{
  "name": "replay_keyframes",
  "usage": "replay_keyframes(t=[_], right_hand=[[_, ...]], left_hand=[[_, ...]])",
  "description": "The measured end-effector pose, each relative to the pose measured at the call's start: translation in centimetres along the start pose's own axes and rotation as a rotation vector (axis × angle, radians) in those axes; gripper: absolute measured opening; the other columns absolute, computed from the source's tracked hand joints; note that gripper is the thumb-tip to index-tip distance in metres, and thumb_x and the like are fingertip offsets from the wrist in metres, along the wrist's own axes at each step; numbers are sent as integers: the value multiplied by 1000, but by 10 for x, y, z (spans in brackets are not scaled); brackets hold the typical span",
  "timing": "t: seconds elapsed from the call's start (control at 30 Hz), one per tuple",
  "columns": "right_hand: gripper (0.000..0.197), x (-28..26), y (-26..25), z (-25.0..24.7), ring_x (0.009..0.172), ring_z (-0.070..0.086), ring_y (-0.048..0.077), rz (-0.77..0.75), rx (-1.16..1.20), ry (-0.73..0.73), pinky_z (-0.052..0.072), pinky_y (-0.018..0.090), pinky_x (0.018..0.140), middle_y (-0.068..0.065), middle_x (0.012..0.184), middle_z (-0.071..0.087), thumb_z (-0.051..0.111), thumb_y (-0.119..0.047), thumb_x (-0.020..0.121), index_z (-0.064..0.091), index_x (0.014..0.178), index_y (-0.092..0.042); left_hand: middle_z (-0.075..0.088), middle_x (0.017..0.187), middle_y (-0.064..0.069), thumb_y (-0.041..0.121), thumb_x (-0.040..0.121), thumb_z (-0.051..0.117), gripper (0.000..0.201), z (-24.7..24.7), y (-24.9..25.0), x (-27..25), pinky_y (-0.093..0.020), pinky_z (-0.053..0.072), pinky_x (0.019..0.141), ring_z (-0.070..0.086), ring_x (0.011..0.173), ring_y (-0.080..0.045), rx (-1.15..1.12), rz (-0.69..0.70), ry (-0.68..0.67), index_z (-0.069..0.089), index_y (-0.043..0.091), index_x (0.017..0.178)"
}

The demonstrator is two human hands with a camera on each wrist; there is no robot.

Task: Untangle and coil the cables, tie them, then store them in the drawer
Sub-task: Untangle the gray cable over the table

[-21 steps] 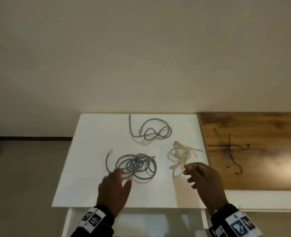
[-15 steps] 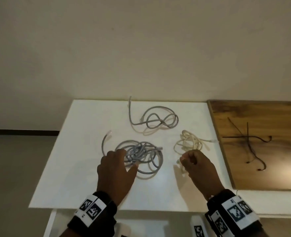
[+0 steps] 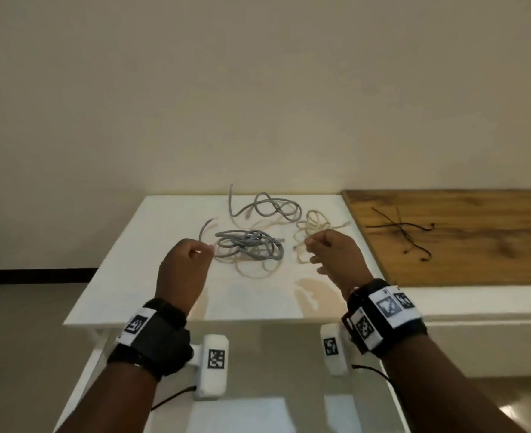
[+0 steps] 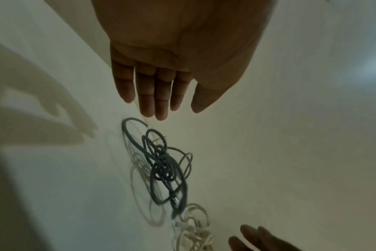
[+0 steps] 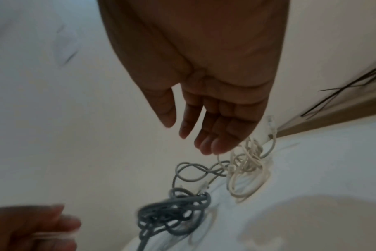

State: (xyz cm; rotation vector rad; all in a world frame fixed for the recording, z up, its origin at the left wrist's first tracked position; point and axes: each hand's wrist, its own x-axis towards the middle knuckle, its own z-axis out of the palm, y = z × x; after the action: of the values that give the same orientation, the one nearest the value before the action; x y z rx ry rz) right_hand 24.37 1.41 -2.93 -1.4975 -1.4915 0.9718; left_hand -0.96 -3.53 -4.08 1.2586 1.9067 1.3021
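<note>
Hovering over three tangled cables, I hold both hands loose and empty.
Dark grey cable (image 3: 249, 247), lighter grey cable (image 3: 265, 209) and cream cable (image 3: 312, 228) sprawl on the white table (image 3: 139, 260); left hand (image 3: 183, 270), right hand (image 3: 336, 259).

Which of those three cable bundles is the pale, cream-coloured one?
The cream cable, at the right of the white table, just ahead of the right hand. The dark grey tangle and the light grey cable are both grey.

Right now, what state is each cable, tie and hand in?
Dark grey cable: tangled heap on the white table, untied.
Light grey cable: loose loops, untied.
Cream cable: tangled, untied.
Black ties: loose on the wooden top.
Left hand: empty, fingers relaxed.
Right hand: empty, fingers relaxed.
</note>
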Motion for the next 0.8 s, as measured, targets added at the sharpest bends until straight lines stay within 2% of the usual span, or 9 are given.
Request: replay_keyframes(t=[0.07, 0.13, 0.3, 0.4, 0.5, 0.63, 0.7, 0.73, 0.8], right_hand=[[13, -34, -8, -15, 74, 64, 20, 53, 124, 29, 51, 36, 68, 9, 91, 72, 61, -20, 92, 67, 87, -10], [13, -64, -6, -25, 71, 64, 19, 102, 172, 16, 50, 34, 65, 10, 89, 73, 62, -18, 91, 68, 89, -7], [12, -89, 9, -20, 65, 60, 18, 121, 124, 14, 46, 30, 57, 11, 84, 71, 59, -14, 90, 68, 89, -5], [10, -89, 15, -4, 65, 64, 19, 88, 5, 0, 50, 35, 62, 5, 78, 72, 60, -14, 87, 69, 83, -13], [11, -84, 16, 15, 71, 67, 19, -4, -171, -57, 54, 38, 70, -3, 74, 71, 61, -22, 86, 67, 77, -20], [14, -62, -2, 43, 76, 62, 14, -191, -342, -17, 46, 28, 67, -9, 76, 67, 61, -26, 89, 61, 75, -24], [4, -43, -14, 61, 86, 62, 16, -298, -428, 10, 45, 28, 74, -6, 90, 68, 62, -22, 89, 65, 87, -23], [11, -30, -19, 70, 95, 61, 19, -362, -487, 12, 46, 29, 80, -2, 101, 68, 64, -20, 88, 66, 98, -21], [41, 0, -27, 89, 113, 56, 24, -457, -680, -53, 47, 35, 92, 2, 124, 61, 69, -22, 83, 59, 123, -20]], left_hand=[[72, 81, -8, 23, 92, 61, 15, -17, 8, -34, -33, 46, 65, 64, 72, -26, -131, -77, -15, 65, 11, 83], [71, 78, -10, 20, 94, 60, 15, -31, 14, -63, -29, 40, 59, 60, 64, -21, -279, -178, 2, 65, 8, 86], [66, 72, -7, 21, 96, 56, 19, -36, 4, -100, -26, 37, 55, 56, 56, -18, -526, -420, 39, 66, 9, 86], [65, 71, -6, 19, 96, 56, 18, -34, -1, -98, -25, 36, 53, 55, 56, -18, -526, -459, 19, 65, 8, 86], [66, 72, -4, 20, 96, 55, 18, -34, -3, -79, -26, 37, 54, 56, 57, -18, -551, -481, 21, 65, 10, 85], [66, 73, 0, 27, 96, 55, 20, -38, -12, -51, -28, 41, 58, 59, 62, -16, -658, -551, 21, 65, 14, 85], [65, 71, 1, 29, 95, 55, 21, -41, -14, -45, -28, 41, 58, 58, 64, -16, -714, -573, 29, 66, 14, 84], [65, 69, 1, 29, 95, 56, 21, -43, -15, -44, -28, 41, 58, 58, 63, -16, -724, -572, 34, 66, 14, 84], [65, 67, 2, 29, 95, 56, 21, -43, -15, -44, -28, 42, 57, 59, 62, -15, -721, -557, 40, 66, 14, 84]])
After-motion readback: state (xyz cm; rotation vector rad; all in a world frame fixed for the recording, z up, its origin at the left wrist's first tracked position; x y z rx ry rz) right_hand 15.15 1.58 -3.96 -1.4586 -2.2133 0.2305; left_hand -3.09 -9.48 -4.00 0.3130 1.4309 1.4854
